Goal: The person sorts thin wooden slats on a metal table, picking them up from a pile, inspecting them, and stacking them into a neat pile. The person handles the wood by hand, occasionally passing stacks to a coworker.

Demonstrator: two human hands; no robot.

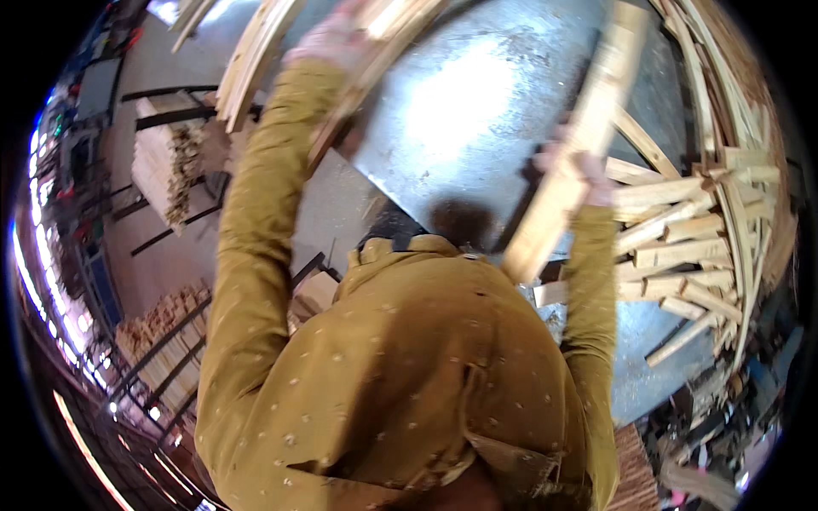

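My right hand (600, 180) is closed round a long pale wooden board (581, 132), its fingers showing along one edge and the rest of the hand at the other. That board slants over the shiny metal table (460, 102), its near end close to my jacket. Farther up on the left, my left hand (328, 41), blurred, grips a second wooden board (375, 72) by its left side. This one has a darker edge and runs out past the top of the view. Some of the left fingers are hidden.
A heap of short wood offcuts (682, 255) covers the table's right side, with long thin strips (737, 247) beyond. Several loose boards (256, 60) project at upper left. Stacked lumber (162, 166) rests on black metal racks, with another stack (170, 332) lower left.
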